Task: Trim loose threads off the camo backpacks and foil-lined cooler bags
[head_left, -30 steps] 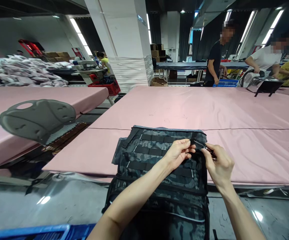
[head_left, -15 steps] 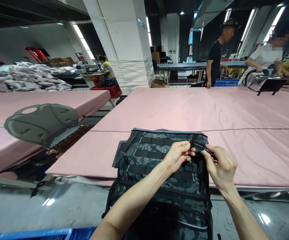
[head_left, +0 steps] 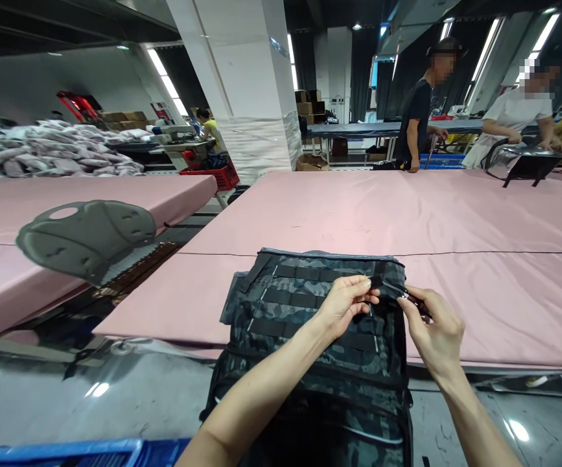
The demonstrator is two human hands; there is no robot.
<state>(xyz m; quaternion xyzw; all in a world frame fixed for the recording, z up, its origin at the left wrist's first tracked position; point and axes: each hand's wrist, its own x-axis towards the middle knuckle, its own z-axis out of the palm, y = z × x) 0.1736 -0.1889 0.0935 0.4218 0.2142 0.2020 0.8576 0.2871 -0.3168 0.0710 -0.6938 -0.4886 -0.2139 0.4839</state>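
Observation:
A dark camouflage backpack (head_left: 304,311) with rows of black webbing leans against the table edge in front of me. My left hand (head_left: 351,298) is closed, pinching the end of a black strap (head_left: 376,281) near the bag's upper right corner. Just right of it, my right hand (head_left: 436,327) is closed around what look like small black thread snips (head_left: 419,303). Their tips point left toward the strap; the fingers partly hide them.
A pink-covered table (head_left: 480,292) extends beyond the bag. At left, a grey chair back (head_left: 91,233) stands before another pink table (head_left: 164,194). A blue crate (head_left: 91,454) is at lower left. Two people stand across the table, one beside a black bag (head_left: 531,165).
My right hand has drawn slightly right and down with the snips, away from the strap. My left hand keeps its pinch on the strap. The view has shifted a little.

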